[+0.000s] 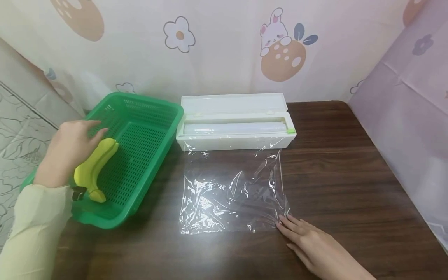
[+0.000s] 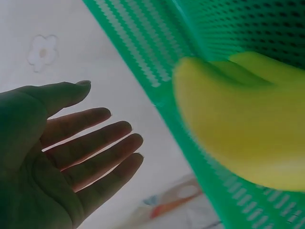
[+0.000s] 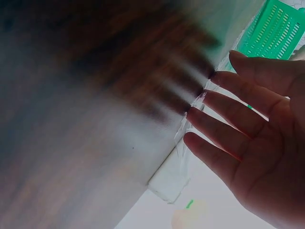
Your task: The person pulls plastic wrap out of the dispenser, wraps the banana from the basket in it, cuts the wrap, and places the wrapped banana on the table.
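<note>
Yellow bananas [image 1: 92, 167] lie in the left part of a green basket [image 1: 154, 173]. Over that side hovers my left hand [image 1: 71, 144], its fingers extended and apart; the left wrist view shows its palm with nothing in it, beside the bananas [image 2: 238, 124]. A clear sheet of plastic wrap [image 1: 224, 194] stretches from a white dispenser box [image 1: 238, 143] over the wood table. My right hand [image 1: 311, 241] has its fingertips on the sheet's near right corner. In the right wrist view the fingers [image 3: 219, 126] are straight and spread, touching the film edge.
The dispenser's lid [image 1: 232, 104] stands open at the back, showing the wrap roll [image 1: 234, 128] and a green tab [image 1: 291, 131]. Patterned curtains [image 1: 224, 50] hang behind the brown table [image 1: 336, 167] and along its right side.
</note>
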A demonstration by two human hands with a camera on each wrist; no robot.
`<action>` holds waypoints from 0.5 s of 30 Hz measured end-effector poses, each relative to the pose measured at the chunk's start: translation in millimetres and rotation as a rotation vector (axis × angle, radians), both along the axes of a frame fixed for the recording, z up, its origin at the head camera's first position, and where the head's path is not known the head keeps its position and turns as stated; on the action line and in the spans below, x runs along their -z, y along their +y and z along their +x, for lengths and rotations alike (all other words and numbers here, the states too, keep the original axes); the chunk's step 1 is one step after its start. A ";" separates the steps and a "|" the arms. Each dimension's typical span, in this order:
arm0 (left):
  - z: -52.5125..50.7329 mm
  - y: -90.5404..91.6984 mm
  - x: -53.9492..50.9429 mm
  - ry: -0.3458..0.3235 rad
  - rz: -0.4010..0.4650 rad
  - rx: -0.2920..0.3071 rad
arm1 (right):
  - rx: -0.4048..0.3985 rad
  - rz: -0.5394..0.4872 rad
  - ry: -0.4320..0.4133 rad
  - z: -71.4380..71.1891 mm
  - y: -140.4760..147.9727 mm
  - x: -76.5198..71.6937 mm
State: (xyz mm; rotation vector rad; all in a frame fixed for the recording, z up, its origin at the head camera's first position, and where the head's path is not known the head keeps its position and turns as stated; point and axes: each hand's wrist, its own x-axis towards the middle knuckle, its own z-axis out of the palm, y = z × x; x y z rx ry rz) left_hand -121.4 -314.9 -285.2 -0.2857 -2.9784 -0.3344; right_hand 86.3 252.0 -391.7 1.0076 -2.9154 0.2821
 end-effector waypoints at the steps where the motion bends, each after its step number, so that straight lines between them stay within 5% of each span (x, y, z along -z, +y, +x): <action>1: -0.4 -4.3 2.3 0.000 -0.002 -0.007 | -0.001 -0.003 -0.001 -0.2 -0.2 -0.5; 8: -3.3 -23.7 14.4 -0.032 0.041 -0.048 | -0.003 -0.002 0.009 -1.5 1.2 -0.6; 15: -9.9 -32.8 18.3 -0.174 0.027 -0.070 | 0.013 0.015 -0.032 -1.1 0.0 0.6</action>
